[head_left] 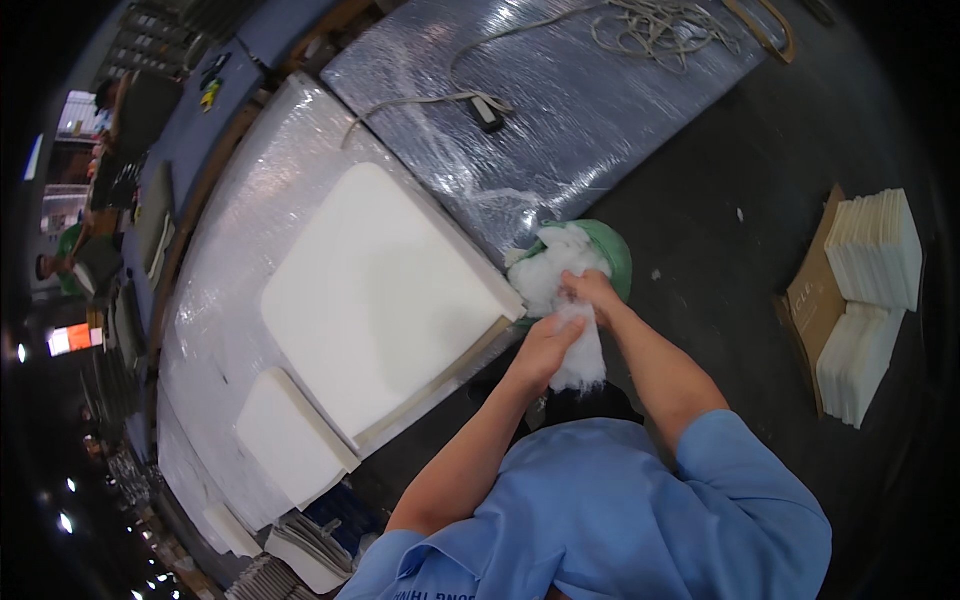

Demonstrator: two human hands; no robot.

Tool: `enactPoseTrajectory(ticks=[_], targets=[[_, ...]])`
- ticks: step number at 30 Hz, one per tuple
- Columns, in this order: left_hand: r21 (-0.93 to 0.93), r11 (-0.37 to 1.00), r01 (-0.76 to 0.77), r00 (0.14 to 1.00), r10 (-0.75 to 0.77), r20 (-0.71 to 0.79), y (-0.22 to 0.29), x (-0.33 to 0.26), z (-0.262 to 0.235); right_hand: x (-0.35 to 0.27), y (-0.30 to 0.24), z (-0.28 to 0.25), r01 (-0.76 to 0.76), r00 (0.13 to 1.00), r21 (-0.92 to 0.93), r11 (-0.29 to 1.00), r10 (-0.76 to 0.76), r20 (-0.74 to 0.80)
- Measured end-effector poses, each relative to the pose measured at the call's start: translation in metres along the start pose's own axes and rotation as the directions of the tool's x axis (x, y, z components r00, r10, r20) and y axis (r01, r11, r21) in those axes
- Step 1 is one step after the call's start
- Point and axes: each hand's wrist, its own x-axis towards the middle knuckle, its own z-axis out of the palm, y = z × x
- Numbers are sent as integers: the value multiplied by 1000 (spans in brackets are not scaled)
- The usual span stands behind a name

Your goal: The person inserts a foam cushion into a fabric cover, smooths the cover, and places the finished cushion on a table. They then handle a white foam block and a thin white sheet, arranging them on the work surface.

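Note:
My left hand [545, 350] is closed on a wad of white fibre stuffing [580, 365], which hangs down toward my waist. Just beyond it, my right hand [593, 291] grips fluffy stuffing too, its fingers partly buried in the white fibre. More of the stuffing fills the mouth of a green bag [612, 250] by the table corner. To the left of both hands, a large white foam cushion pad [395, 300] with rounded corners lies flat on the plastic-wrapped table [225, 250].
A smaller white pad [290, 440] lies nearer on the left. Behind, another wrapped table [560, 110] carries a coiled cord [665, 30] and a small black device [487, 114]. Stacks of white sheets [875, 250] stand by cardboard [815, 300] at right. A person [72, 260] works far left.

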Motion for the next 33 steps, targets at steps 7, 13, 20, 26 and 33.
enactPoseTrajectory(ticks=[7,13,20,26,33], targets=[[-270,938,-216,967,168,-190,39,-101,-67,-116,-48,-5,201,973,-331,922,-227,-42],[-332,849,-410,902,325,-284,7,-207,-110,-246,-70,159,460,789,-143,876,-330,519],[-391,699,-599,790,438,-428,-90,-373,-183,-294,14,313,217,748,26,976,-183,638],[-405,607,-684,707,416,-572,-173,-481,-229,-335,66,413,176,692,-99,979,-52,720],[-473,460,-752,632,296,-716,-222,-525,-284,-311,89,485,166,768,-172,971,-18,640]])
